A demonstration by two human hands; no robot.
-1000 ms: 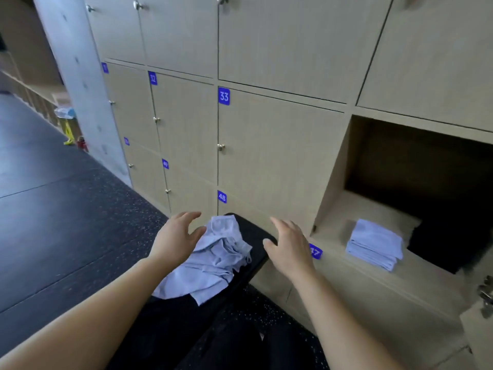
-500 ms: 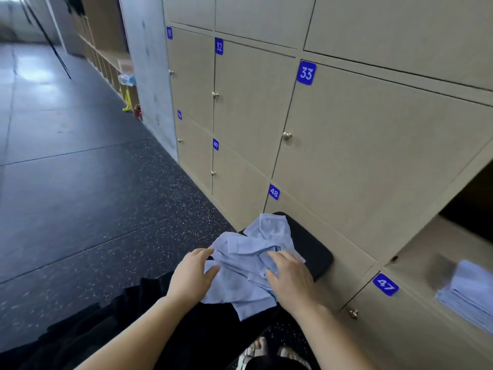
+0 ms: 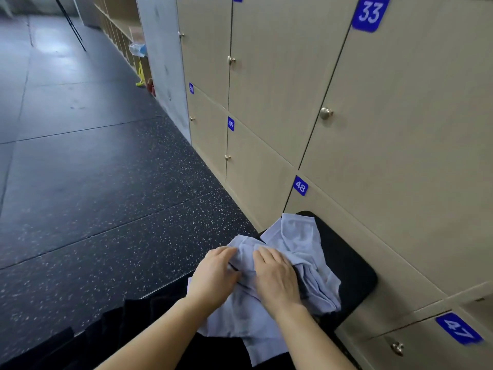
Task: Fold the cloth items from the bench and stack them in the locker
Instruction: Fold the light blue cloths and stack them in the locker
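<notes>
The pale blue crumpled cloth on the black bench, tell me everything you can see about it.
The pale blue cloth looks like thin, soft fabric with stitched hems along its edges. It is unfolded, crumpled into loose ridges and lying in a heap on the black padded bench in front of the lockers. The left hand grips a bunched fold near its middle. The right hand rests on top, just beside it. Whether it is one piece or several cannot be told.
</notes>
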